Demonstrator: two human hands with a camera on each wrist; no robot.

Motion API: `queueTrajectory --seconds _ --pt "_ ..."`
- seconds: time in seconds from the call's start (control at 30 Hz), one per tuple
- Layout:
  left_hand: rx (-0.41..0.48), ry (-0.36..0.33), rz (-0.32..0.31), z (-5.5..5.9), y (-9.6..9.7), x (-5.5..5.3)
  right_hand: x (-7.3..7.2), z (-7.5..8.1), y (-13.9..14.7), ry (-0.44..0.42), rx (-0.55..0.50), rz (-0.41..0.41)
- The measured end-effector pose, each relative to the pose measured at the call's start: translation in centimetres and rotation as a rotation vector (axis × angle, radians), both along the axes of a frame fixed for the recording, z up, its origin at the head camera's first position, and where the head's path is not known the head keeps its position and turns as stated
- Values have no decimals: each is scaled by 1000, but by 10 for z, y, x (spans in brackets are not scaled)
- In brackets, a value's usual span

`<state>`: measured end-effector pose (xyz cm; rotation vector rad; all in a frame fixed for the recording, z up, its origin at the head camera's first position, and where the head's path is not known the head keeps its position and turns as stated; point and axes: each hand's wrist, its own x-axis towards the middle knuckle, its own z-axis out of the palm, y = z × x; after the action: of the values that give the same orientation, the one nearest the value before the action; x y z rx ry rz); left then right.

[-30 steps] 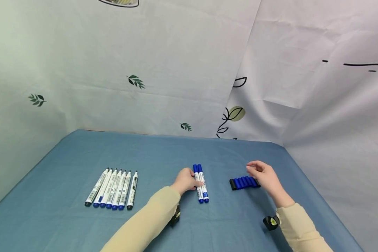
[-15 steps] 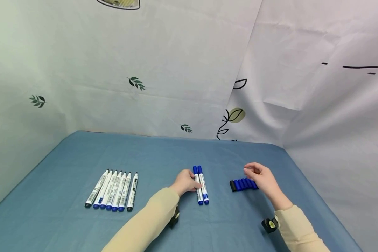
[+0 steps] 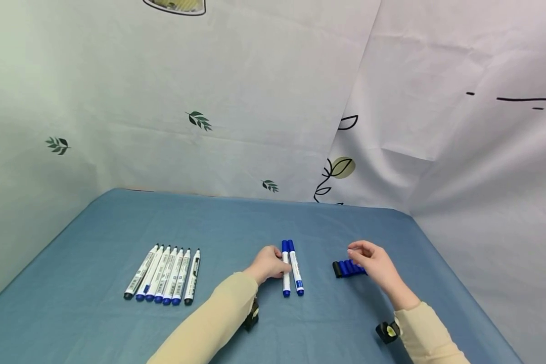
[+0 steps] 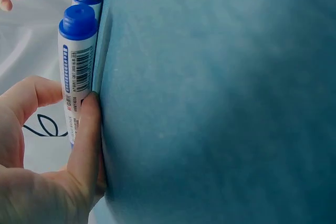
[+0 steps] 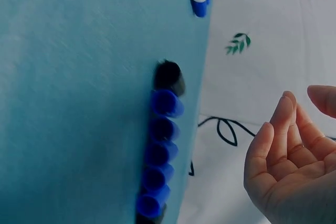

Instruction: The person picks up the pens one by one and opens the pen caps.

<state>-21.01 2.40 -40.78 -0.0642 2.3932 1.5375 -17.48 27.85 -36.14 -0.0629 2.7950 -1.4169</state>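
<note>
My left hand pinches a white marker with a blue cap between thumb and fingers. In the left wrist view that marker shows its blue end and barcode label close up. Just to its right lies a second blue-capped marker, a narrow gap apart. My right hand hovers over a row of loose marker caps, partly hiding its right end. Seen from the right wrist, the right hand has loosely bent fingers and holds nothing. The row has several blue caps between black ones.
Several uncapped white markers lie side by side on the left, with blue or black ends towards me. A blue cloth covers the table. Pale printed fabric hangs behind it and at the sides.
The marker in my left hand has shifted slightly left, so its gap from the second marker is wider. My right hand has drifted a little left over the caps.
</note>
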Motion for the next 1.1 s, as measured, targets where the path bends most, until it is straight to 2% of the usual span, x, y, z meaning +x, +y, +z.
queueTrajectory --seconds 0.27,0.7,0.93,1.1 --pt "11 -3 -6 -3 0 -1 5 -8 -9 -16 -10 50" --pt "192 -87 -33 -3 -17 -1 8 -14 -19 -11 -41 155" --pt "199 -115 -40 -1 -24 5 9 -18 -23 10 -23 181" --pt "203 -114 -81 4 -28 9 8 -20 -26 31 2 191"
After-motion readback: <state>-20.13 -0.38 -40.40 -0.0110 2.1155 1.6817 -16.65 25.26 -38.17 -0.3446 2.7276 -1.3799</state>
